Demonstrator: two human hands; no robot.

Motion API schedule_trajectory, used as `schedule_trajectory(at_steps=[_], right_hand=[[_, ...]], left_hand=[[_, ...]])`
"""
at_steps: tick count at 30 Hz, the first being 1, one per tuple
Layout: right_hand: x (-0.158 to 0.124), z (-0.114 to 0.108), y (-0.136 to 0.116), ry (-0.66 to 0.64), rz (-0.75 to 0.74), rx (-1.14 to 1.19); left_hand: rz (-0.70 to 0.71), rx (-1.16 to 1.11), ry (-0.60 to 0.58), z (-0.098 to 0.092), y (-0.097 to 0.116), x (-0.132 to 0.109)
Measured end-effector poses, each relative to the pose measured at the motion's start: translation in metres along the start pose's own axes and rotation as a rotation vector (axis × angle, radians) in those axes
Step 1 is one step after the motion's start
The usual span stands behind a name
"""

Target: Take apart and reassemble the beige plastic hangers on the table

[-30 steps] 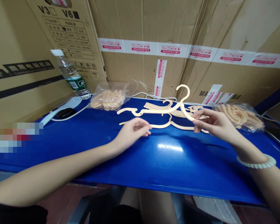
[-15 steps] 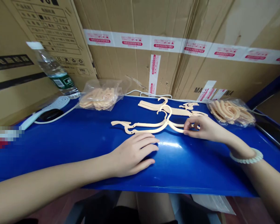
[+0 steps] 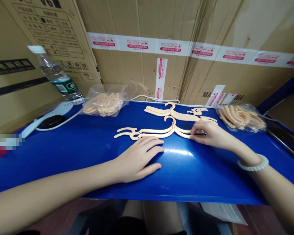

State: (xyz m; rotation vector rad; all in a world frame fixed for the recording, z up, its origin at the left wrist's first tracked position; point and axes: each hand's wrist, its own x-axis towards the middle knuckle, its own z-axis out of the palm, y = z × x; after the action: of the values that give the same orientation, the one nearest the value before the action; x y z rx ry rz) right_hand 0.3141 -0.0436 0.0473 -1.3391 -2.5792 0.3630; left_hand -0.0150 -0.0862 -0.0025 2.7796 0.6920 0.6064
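Two beige plastic folding hangers (image 3: pixel 156 133) lie close together on the blue table, their hooks meeting near the middle. My right hand (image 3: pixel 209 133) pinches the right arm of the nearer one between thumb and fingers and hides the arms' right ends. On the near side of the left arms rests my left hand (image 3: pixel 139 158), palm down with fingers apart; its upper fingers are beside or touching the hanger's edge, I cannot tell which. Behind them lies a stack of similar hangers (image 3: pixel 159 111), with small loose hanger pieces (image 3: pixel 198 111) at its right.
Clear bags of hanger parts lie at back left (image 3: pixel 103 103) and right (image 3: pixel 240 117). A water bottle (image 3: pixel 61 80), a pale blue brush-like thing (image 3: pixel 56 111) and a black object (image 3: pixel 54 121) are at left. Cardboard boxes (image 3: pixel 142 19) wall the back; a white cable (image 3: pixel 159 99) runs along them.
The nearer hanger's raised hook has come down and lines up with the one behind. My right hand, still pinching the arm, has shifted slightly left; my left hand has barely moved.
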Motion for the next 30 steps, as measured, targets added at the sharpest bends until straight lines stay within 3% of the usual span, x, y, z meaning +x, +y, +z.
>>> schedule_trajectory(at_steps=[5, 12, 20, 30], right_hand=[[-0.001, 0.0, 0.003, 0.034, 0.017, -0.019], [-0.009, -0.025, 0.018, 0.195, 0.121, -0.046], [-0.015, -0.034, 0.033, -0.04, 0.117, -0.062], [-0.012, -0.029, 0.03, -0.145, 0.132, -0.061]], left_hand=[[-0.006, -0.017, 0.027, 0.001, -0.002, 0.0], [0.007, -0.009, 0.036, -0.002, -0.007, 0.001], [-0.019, -0.008, 0.064, -0.002, -0.01, 0.003], [-0.009, 0.015, 0.044, 0.0, -0.011, 0.001]])
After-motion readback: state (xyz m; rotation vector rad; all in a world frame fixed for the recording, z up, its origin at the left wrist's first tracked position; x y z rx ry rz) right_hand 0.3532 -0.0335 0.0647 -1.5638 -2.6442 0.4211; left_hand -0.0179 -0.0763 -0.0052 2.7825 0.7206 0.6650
